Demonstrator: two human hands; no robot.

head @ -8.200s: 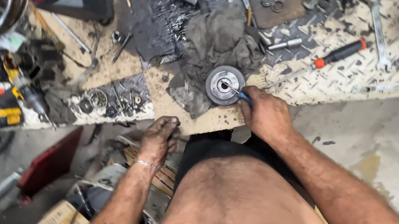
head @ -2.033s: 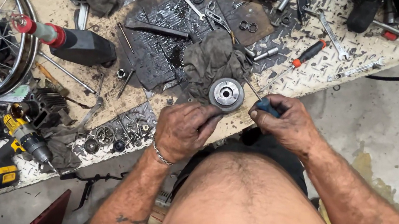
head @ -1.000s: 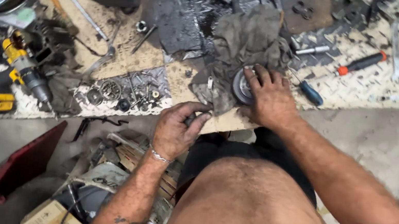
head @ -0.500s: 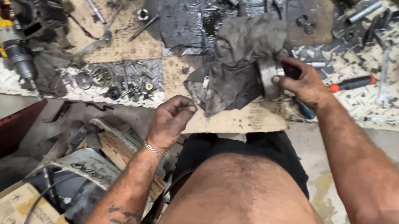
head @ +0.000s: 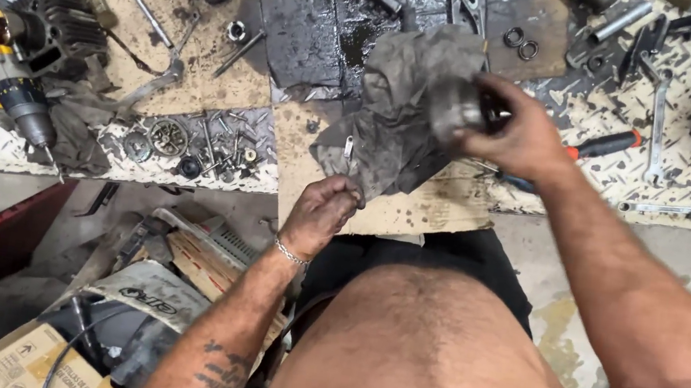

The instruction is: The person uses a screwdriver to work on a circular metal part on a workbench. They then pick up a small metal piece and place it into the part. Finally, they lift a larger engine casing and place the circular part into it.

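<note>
Head view: right hand [head: 522, 140] grips metal hub [head: 458, 108] over rag [head: 401, 116].

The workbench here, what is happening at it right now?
A person stands at a cluttered workbench. The right hand holds a round metal part lifted above a dirty grey rag. The left hand rests at the bench's front edge, fingers curled by the rag's lower corner. A yellow drill, wrenches and small parts lie around.
</note>
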